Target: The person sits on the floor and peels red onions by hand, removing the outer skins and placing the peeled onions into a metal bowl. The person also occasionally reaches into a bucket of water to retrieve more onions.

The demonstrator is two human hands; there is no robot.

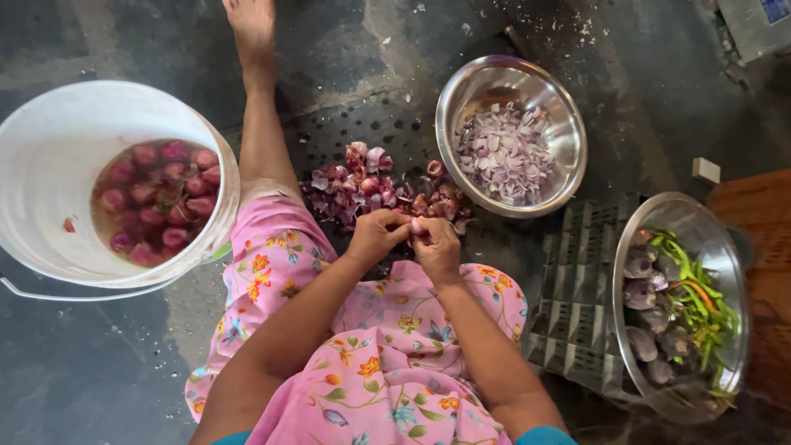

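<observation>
A small onion (414, 227) is pinched between the fingertips of both hands, just above the lap of a pink floral garment (379, 346). The left hand (376, 236) is curled closed around the onion's left side, and the right hand (437, 247) is closed against its right side, so the onion sits in the narrow gap where the two sets of fingertips meet; only a sliver of it is seen.

Just beyond the hands, a heap of purple onion peels (371, 189) is spread on the dark floor (99, 363). To the left, a white bucket (49, 156) is seen with whole red onions (156, 202) soaking in cloudy water. Beyond the peels on the right, a steel bowl (560, 107) is filled with chopped onion pieces (504, 154). Further right, a second steel bowl (709, 218) is set on a grey plastic crate (577, 305) and is loaded with green chillies (696, 301) and purplish vegetables (638, 292).
</observation>
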